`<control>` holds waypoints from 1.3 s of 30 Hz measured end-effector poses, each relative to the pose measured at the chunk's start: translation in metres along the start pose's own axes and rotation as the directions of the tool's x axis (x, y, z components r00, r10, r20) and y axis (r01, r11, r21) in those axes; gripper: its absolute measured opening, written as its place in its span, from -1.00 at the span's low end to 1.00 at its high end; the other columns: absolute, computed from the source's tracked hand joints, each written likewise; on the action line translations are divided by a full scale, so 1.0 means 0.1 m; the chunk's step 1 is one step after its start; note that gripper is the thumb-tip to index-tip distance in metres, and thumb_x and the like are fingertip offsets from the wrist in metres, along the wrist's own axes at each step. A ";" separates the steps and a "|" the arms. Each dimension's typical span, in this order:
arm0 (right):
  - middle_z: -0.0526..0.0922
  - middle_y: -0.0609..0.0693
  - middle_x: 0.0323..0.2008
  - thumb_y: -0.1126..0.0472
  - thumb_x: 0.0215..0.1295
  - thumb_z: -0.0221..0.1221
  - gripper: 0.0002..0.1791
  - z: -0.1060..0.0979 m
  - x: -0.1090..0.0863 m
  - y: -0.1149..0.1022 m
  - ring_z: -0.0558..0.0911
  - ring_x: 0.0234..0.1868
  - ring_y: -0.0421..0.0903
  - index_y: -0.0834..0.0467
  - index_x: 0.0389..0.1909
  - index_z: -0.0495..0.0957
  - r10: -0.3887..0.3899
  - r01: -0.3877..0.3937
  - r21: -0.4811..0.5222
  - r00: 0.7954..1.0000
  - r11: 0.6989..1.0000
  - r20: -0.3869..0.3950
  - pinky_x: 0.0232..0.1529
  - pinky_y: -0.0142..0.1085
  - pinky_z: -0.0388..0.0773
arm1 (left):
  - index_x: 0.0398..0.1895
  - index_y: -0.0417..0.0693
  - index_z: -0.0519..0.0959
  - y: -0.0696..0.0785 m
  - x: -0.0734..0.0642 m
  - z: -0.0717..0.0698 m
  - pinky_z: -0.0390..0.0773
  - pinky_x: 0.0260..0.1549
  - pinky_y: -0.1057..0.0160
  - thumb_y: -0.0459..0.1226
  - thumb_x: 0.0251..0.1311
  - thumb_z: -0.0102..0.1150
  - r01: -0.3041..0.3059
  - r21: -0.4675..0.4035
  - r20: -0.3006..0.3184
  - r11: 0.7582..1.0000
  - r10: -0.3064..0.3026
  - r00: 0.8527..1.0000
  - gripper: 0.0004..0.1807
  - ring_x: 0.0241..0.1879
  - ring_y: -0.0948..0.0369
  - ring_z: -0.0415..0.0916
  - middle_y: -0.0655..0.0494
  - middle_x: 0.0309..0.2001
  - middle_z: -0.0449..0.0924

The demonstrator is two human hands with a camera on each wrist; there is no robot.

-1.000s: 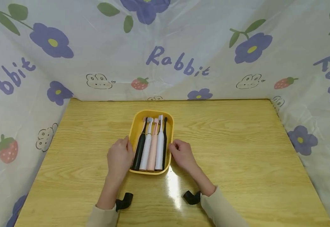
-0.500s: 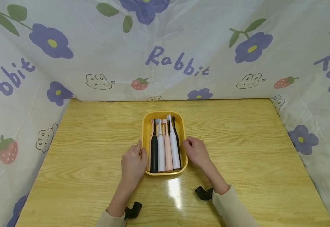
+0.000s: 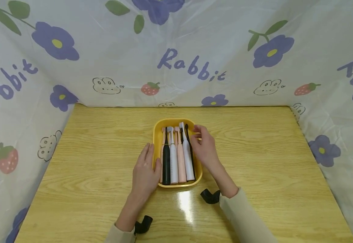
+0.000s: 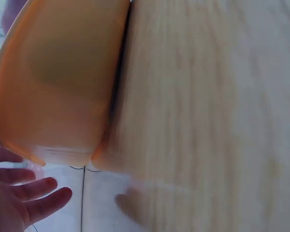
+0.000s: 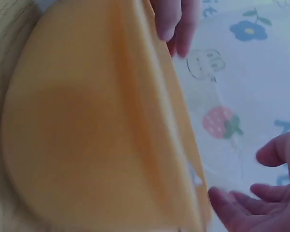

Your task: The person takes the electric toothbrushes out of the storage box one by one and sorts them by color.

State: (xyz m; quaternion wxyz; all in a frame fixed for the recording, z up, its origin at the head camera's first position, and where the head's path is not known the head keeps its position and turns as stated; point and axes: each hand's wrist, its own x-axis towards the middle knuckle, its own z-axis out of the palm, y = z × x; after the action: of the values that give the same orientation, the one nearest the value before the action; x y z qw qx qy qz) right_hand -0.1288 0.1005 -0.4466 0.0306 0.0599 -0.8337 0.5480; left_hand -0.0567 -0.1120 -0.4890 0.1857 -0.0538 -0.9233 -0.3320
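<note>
A yellow tray (image 3: 179, 185) holds several electric toothbrushes side by side, heads toward the far end. From left to right the nearer ones are a black toothbrush (image 3: 166, 165), a white toothbrush (image 3: 173, 165), a pink toothbrush (image 3: 181, 165) and another white toothbrush (image 3: 188, 158). A slim black one lies partly hidden along the right wall. My left hand (image 3: 145, 173) lies along the tray's left side, fingers extended, thumb by the rim. My right hand (image 3: 206, 148) hovers at the right rim, fingers slightly bent and spread, holding nothing. The right wrist view shows its fingers (image 5: 232, 208) beside the rim.
The tray stands on a wood-grain table (image 3: 270, 175). Behind and at both sides hangs a white curtain (image 3: 125, 67) printed with flowers, rabbits and strawberries. A black curved piece (image 3: 210, 196) sits at the right wrist, another (image 3: 143, 224) at the left.
The tray with the toothbrushes has slid to the right, both hands at its sides. Since then my hands have loosened their grip, and the right one has moved farther up the rim.
</note>
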 end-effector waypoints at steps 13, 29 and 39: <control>0.35 0.49 0.35 0.30 0.39 0.12 -0.21 0.39 0.19 -0.02 0.44 0.32 0.28 0.46 0.53 0.02 0.131 -0.097 -0.215 0.980 0.972 0.148 0.25 0.11 0.45 | 0.48 -0.41 0.28 -0.01 0.02 -0.01 0.37 0.29 -0.17 -0.27 0.40 0.12 0.031 0.014 0.156 0.999 -0.033 0.987 -0.34 0.40 -0.21 0.28 -0.29 0.51 0.21; 0.67 0.25 -0.01 0.25 0.43 0.19 -0.45 0.13 0.03 -0.18 0.67 -0.15 0.06 0.38 0.37 0.39 0.103 -0.006 -0.313 0.950 0.950 0.295 -0.17 -0.08 0.63 | 0.57 -0.34 0.14 -0.01 0.04 -0.01 0.33 0.31 -0.18 -0.20 0.43 0.02 0.083 -0.014 0.222 0.996 -0.078 0.972 -0.28 0.44 -0.21 0.21 -0.29 0.54 0.13; 0.66 0.11 -0.13 0.25 0.44 0.21 -0.52 -0.27 -0.24 -0.13 0.62 -0.14 0.00 0.35 0.29 0.44 0.017 0.027 -0.126 0.942 0.992 0.337 -0.16 -0.11 0.61 | 0.58 -0.35 0.12 -0.02 0.05 -0.03 0.30 0.33 -0.20 -0.21 0.44 0.00 0.068 0.022 0.259 0.997 -0.072 0.963 -0.27 0.47 -0.22 0.15 -0.21 0.61 -0.02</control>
State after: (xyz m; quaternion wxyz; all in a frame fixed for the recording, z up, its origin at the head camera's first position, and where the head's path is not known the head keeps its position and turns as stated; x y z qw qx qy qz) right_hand -0.1042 0.1215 -0.4273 -0.1072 0.1527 -0.8602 0.4746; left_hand -0.0604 -0.1156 -0.4861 0.0517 -0.0630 -0.9431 -0.3223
